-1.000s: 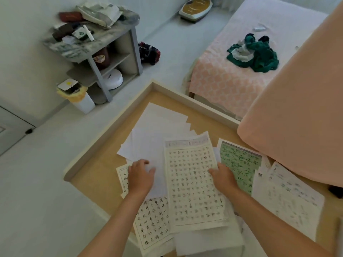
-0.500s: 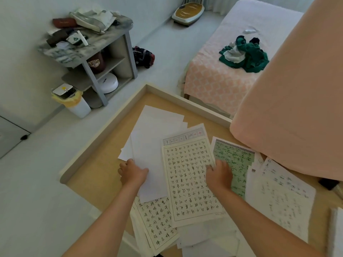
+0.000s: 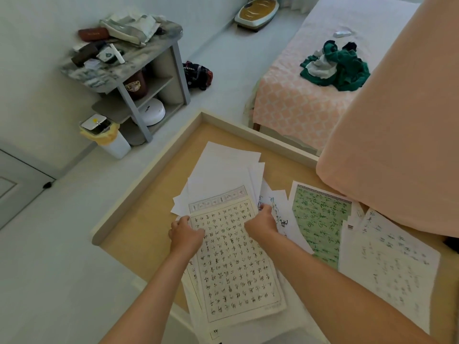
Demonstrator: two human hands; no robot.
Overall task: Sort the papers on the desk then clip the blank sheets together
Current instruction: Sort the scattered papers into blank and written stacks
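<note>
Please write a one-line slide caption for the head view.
Both hands grip a calligraphy sheet over blank sheets.

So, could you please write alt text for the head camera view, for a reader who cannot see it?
Two bare hands, left hand and right hand, grip the side edges of a calligraphy practice sheet over a wooden desk. Blank sheets lie fanned behind it, a green sheet to the right.

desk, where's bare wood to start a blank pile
Bare wood lies along the raised rim, left of the blank sheets and left hand, plus a strip beyond them. Right of the calligraphy sheet, papers overlap to the green sheet.
</note>
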